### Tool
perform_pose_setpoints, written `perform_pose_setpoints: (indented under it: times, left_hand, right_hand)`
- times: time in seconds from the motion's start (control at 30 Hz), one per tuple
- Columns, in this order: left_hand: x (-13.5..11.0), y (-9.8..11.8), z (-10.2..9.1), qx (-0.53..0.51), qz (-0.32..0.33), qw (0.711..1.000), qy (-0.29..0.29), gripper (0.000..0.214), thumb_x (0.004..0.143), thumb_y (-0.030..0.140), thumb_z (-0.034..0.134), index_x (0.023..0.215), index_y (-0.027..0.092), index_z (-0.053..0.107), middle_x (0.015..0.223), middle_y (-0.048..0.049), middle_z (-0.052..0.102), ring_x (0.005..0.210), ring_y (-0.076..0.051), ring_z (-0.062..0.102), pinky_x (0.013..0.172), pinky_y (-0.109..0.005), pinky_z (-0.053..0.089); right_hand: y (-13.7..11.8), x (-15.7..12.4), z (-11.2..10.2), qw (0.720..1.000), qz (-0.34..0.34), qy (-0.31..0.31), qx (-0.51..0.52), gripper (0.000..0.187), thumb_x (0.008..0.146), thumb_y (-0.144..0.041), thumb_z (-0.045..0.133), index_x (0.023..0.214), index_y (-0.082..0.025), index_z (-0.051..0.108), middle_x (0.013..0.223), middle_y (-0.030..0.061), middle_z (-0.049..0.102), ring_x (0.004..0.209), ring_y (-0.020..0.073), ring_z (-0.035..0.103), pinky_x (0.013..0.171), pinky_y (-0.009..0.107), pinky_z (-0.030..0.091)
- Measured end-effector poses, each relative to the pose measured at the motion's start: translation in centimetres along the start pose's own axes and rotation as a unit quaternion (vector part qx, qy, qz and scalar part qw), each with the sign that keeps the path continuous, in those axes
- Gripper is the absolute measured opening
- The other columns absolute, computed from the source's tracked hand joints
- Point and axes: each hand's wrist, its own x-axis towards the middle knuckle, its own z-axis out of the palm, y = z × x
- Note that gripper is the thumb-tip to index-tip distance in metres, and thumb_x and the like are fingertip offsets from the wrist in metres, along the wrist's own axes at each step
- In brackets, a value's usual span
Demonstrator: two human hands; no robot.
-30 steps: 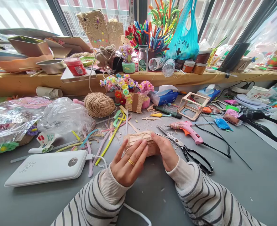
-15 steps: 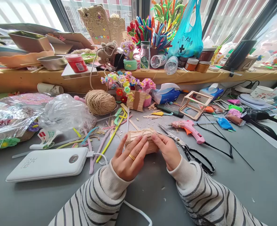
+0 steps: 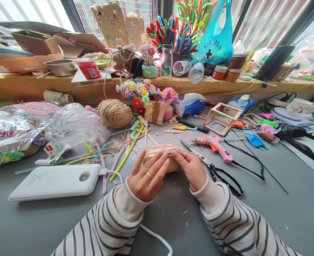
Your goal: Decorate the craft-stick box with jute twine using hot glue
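Note:
A small box of wooden craft sticks, wrapped with jute twine, rests on the grey table just ahead of me. My left hand, with a gold ring, lies over its near left side, fingers pressed against the sticks. My right hand grips its right end, fingertips on the top edge. Both sleeves are striped.
Scissors and a pink glue gun lie right of the box. A white power bank sits at left, with pipe cleaners, a twine ball, plastic bags and a stick frame beyond. The back shelf is crowded.
Both hands have stayed on the stick box with only small finger shifts; the view has drifted slightly, moving everything a little up in the picture.

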Motion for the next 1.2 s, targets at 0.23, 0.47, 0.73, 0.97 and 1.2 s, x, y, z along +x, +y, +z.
perform_pose_setpoints:
  times: [0.23, 0.47, 0.73, 0.97, 1.2]
  left_hand:
    - [0.12, 0.4, 0.04, 0.007, 0.006, 1.0, -0.027, 0.033, 0.076, 0.007, 0.047, 0.107, 0.012, 0.056, 0.11, -0.0076, 0.064, 0.109, -0.018, 0.057, 0.111, -0.04, 0.022]
    - [0.22, 0.48, 0.09, 0.004, -0.002, 1.0, -0.018, 0.031, 0.076, 0.007, 0.048, 0.106, 0.011, 0.057, 0.107, -0.0077, 0.066, 0.106, -0.017, 0.059, 0.112, -0.041, 0.019]
    - [0.35, 0.47, 0.07, 0.013, 0.0, 1.0, -0.02, 0.03, 0.076, 0.007, 0.047, 0.105, 0.013, 0.056, 0.108, -0.0061, 0.065, 0.105, -0.017, 0.059, 0.112, -0.043, 0.02]
    - [0.4, 0.56, 0.04, 0.009, -0.001, 1.0, -0.011, 0.03, 0.074, 0.006, 0.049, 0.102, 0.011, 0.057, 0.105, -0.0068, 0.066, 0.102, -0.018, 0.061, 0.112, -0.045, 0.019]
    - [0.17, 0.52, 0.11, 0.007, 0.002, 1.0, -0.012, 0.03, 0.074, 0.006, 0.049, 0.103, 0.012, 0.057, 0.106, -0.0069, 0.066, 0.104, -0.017, 0.06, 0.111, -0.046, 0.021]
  right_hand:
    - [-0.05, -0.04, 0.04, 1.0, -0.016, -0.001, 0.0, 0.023, 0.073, -0.041, 0.062, 0.073, -0.019, 0.069, 0.074, 0.0001, 0.067, 0.073, 0.0147, 0.056, 0.07, 0.027, 0.042]
    - [0.04, 0.07, 0.05, 1.0, -0.018, 0.001, 0.0, 0.025, 0.072, -0.043, 0.062, 0.074, -0.019, 0.07, 0.075, 0.0013, 0.068, 0.074, 0.0167, 0.057, 0.07, 0.029, 0.042]
    - [0.12, 0.11, -0.02, 1.0, -0.015, 0.002, -0.006, 0.026, 0.071, -0.044, 0.062, 0.073, -0.019, 0.069, 0.074, 0.0015, 0.067, 0.073, 0.0169, 0.057, 0.07, 0.03, 0.043]
    - [0.2, 0.07, -0.04, 1.0, -0.013, 0.002, -0.002, 0.026, 0.072, -0.044, 0.062, 0.074, -0.019, 0.07, 0.075, 0.0012, 0.068, 0.074, 0.0163, 0.057, 0.07, 0.029, 0.044]
    - [0.26, 0.05, 0.08, 0.999, 0.009, -0.002, 0.033, 0.026, 0.071, -0.043, 0.064, 0.076, -0.019, 0.07, 0.075, 0.0015, 0.068, 0.076, 0.0176, 0.058, 0.073, 0.031, 0.044]
